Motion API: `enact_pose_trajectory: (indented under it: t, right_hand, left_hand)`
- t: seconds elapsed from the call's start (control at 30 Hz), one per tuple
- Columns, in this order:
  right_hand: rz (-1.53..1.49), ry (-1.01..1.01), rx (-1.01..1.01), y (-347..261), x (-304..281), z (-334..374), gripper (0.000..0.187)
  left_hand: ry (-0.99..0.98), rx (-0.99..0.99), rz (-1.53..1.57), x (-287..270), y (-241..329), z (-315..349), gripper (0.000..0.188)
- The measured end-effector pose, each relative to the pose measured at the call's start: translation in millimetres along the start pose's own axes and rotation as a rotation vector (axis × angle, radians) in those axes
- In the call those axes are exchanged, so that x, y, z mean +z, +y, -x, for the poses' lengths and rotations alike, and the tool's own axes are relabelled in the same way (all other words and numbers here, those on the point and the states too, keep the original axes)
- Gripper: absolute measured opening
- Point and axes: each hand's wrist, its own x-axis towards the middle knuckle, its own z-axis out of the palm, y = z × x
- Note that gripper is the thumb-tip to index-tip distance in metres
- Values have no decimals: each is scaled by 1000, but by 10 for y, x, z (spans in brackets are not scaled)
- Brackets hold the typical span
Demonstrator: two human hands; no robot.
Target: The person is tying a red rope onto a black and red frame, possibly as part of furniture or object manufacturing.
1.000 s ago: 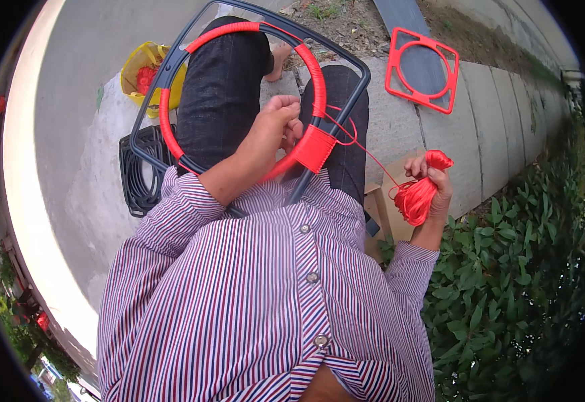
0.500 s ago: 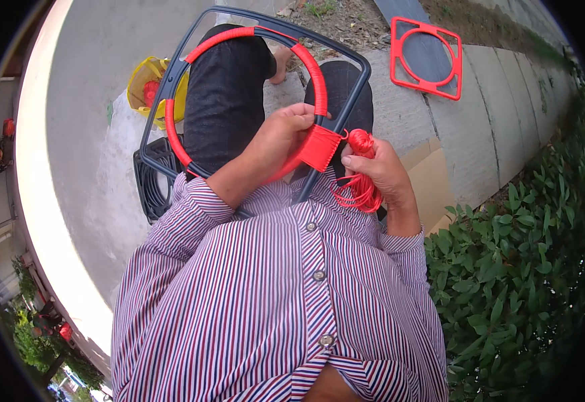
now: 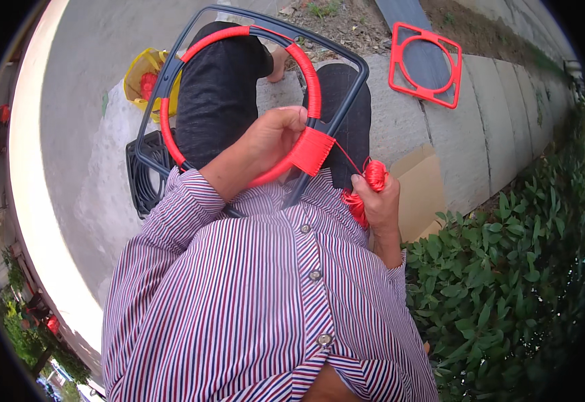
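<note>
A dark grey square frame with a round inner ring lies across my lap. Red cord is wound round much of the ring, and a wider red wrapped band joins ring and outer bar at the lower right. My left hand grips the ring just left of that band, fingers partly hidden behind it. To the right, my right hand is closed round a bundle of red cord, with loops hanging below. A taut strand runs from the band to this hand.
A yellow bag holding a red bundle stands at the left. Below it are stacked dark frames. A red frame lies on the paving at the far right. Cardboard and a leafy hedge flank my right side.
My right hand has moved away from the wrapped band, rightward and slightly down, with the cord bundle. The strand between them is now longer and taut. My left hand keeps its hold.
</note>
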Motion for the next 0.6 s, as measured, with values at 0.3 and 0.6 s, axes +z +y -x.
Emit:
enact_pose_trajectory:
  t: [0.3,0.6]
  right_hand:
    - [-481,148,352,515,-588,-401,21]
    - [629,-36,-565,-850,43,-915,48]
  left_hand:
    - [49,36,5,48,73,16,19]
    - [275,491,-259,204,-62,65,44]
